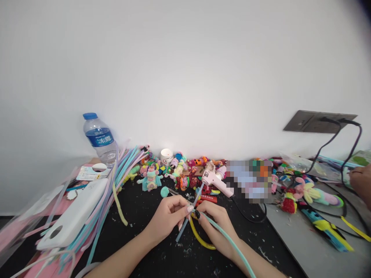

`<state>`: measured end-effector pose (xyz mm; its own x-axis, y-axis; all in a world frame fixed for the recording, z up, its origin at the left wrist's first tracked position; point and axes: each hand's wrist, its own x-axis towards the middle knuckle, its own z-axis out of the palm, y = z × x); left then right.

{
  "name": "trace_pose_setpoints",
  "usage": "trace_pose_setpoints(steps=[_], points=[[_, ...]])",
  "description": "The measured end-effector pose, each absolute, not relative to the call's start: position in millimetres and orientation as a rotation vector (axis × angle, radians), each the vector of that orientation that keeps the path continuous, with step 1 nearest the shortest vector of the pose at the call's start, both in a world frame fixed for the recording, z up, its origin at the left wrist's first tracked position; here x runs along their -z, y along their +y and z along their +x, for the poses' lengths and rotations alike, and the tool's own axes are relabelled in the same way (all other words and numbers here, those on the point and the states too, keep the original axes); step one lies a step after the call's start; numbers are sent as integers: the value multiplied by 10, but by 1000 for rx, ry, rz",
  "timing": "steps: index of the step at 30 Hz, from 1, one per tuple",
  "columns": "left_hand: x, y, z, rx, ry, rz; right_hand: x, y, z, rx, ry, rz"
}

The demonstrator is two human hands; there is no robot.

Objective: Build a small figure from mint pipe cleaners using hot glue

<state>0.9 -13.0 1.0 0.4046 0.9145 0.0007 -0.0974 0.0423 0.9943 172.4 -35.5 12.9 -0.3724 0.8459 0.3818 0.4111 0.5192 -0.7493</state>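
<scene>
My left hand [174, 214] and my right hand [216, 224] meet over the black mat, fingertips pinched close together. Between them is the end of a mint-green pipe cleaner [228, 237], whose long tail curves over my right hand toward the lower right. Fingers cover most of the gripped end. Just below, a yellow pipe cleaner [203, 241] bends in an arc. A translucent glue stick [182, 233] slants behind my fingers, up to a pink glue gun [217, 183] lying beyond my hands.
To the left lie a bundle of pastel pipe cleaners [108, 193], a white handled board [72, 216] and a water bottle [100, 139]. Small fuzzy figures [150, 177] line the wall beside a paper cup [166, 156]. At right are black cords [344, 162] and another person's hand [361, 179].
</scene>
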Motion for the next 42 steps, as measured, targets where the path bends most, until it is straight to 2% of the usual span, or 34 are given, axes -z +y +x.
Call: trace_pose_setpoints(steps=[8,14,23,42], points=[[-32,-181,-3,-731,783,1379,-76,-381,1730,-743,-1889,-1063],[-48,-266,15,-512,739,1528,-78,-394,1713,-858,-2067,-926],[-1,-111,-2,-850,789,1251,-37,-333,1729,-897,-1767,-1063],[-37,-150,-7,-952,938,1418,-159,-380,1682,-769,-1997,-1054]])
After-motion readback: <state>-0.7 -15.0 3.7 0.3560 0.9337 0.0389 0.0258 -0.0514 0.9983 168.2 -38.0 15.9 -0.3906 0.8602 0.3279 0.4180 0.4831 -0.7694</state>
